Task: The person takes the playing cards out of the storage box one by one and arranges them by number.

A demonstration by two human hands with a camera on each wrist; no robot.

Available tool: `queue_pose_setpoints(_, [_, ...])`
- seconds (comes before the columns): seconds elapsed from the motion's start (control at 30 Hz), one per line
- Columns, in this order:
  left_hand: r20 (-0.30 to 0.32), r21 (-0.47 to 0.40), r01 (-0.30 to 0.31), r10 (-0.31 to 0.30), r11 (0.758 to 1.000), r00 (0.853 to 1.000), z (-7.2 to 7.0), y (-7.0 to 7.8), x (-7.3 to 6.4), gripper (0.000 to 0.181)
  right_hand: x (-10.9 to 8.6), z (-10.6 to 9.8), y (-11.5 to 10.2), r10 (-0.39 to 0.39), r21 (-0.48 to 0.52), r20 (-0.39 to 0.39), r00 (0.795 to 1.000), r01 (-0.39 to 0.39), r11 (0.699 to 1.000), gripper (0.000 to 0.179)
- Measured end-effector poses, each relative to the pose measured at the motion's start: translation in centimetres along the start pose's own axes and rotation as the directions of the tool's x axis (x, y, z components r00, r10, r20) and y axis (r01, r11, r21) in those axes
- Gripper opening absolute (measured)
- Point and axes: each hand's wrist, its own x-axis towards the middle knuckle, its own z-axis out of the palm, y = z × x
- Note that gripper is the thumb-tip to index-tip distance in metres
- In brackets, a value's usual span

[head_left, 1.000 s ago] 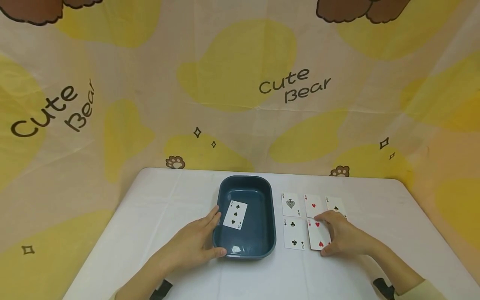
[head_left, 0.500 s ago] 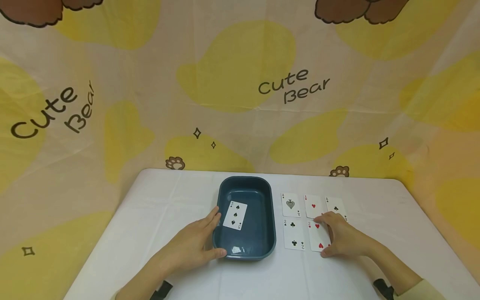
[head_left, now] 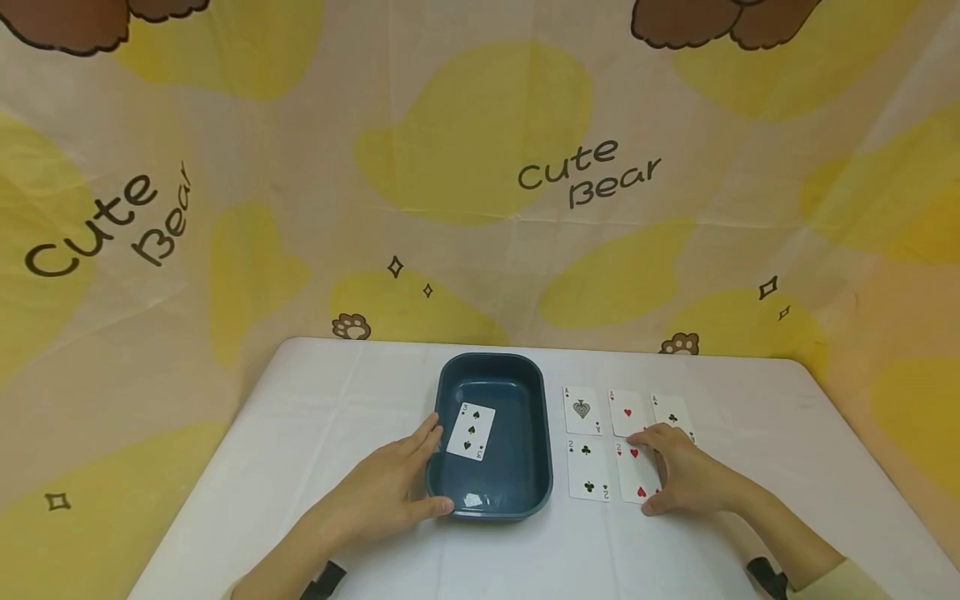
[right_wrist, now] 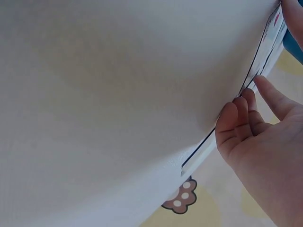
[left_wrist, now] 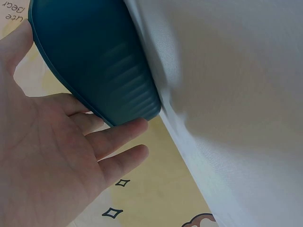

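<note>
In the head view a dark blue dish (head_left: 517, 442) stands mid-table with a three of spades (head_left: 471, 432) face up inside. My left hand (head_left: 386, 483) rests against its left side, fingers extended and thumb at the near left corner. The left wrist view has the fingers of that hand (left_wrist: 52, 142) along the dish wall (left_wrist: 90, 52). My right hand (head_left: 697, 471) holds a two of hearts (head_left: 633, 473) at its far and near edges, the card lying flat. This hand covers the card's right part. From the right wrist, the card (right_wrist: 265, 42) appears almost edge-on.
Left of the two of hearts lies a two of clubs (head_left: 588, 471). Behind them are an ace of spades (head_left: 581, 410), an ace of hearts (head_left: 626, 410) and an ace of clubs (head_left: 670, 408), partly covered by my hand. A white tablecloth (head_left: 495, 558) covers the table; a patterned cloth (head_left: 465, 125) hangs behind.
The two of hearts, slightly raised a second ago, has come down flat on the table. Both hands have stayed in place.
</note>
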Motion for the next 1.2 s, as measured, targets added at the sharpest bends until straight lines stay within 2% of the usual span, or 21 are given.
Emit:
queue_pose_setpoints(0.33, [0.0, 0.009, -0.013, 0.013, 1.0, 1.0, 0.0, 0.0, 0.0, 0.101, -0.3, -1.6, -0.6, 0.028, 0.008, -0.007, 1.0, -0.028, 1.0, 0.091])
queue_pose_setpoints(0.6, [-0.001, 0.011, -0.009, 0.009, 1.0, 1.0, 0.0, 0.0, 0.0, 0.101, -0.2, -3.5, -1.7, 0.018, 0.108, -0.043, 0.999, -0.014, 0.994, 0.085])
queue_pose_setpoints(0.8, [0.001, 0.005, -0.006, 0.006, 1.0, 1.0, 0.0, 0.0, 0.1, 0.101, 0.3, -4.0, -2.4, -0.004, 0.148, -0.065, 0.998, 0.014, 0.989, 0.075])
queue_pose_setpoints(1.2, [0.003, 0.0, 0.001, -0.001, 1.0, 1.0, 0.0, 0.0, 0.1, 0.101, 2.3, -4.4, -4.9, -0.047, 0.151, -0.075, 0.996, 0.058, 0.987, 0.074])
